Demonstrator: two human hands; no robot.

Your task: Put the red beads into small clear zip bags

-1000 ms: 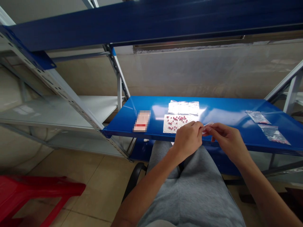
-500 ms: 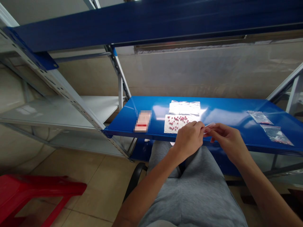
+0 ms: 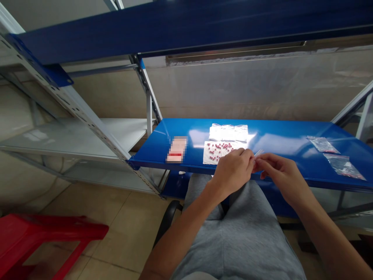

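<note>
Clear plastic zip bag [image 3: 258, 154], seen from the head camera, is held at its end between the nearly closed fingertips of the left hand [image 3: 233, 173] and right hand [image 3: 281, 173]. It looks light, limp and slippery, best pinched at the edges, above a glossy blue steel shelf [image 3: 279, 146].

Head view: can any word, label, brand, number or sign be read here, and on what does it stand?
None can be read: the pink item with a red band on the blue steel shelf is pixelated, and the clear zip bags show nothing legible.
</note>
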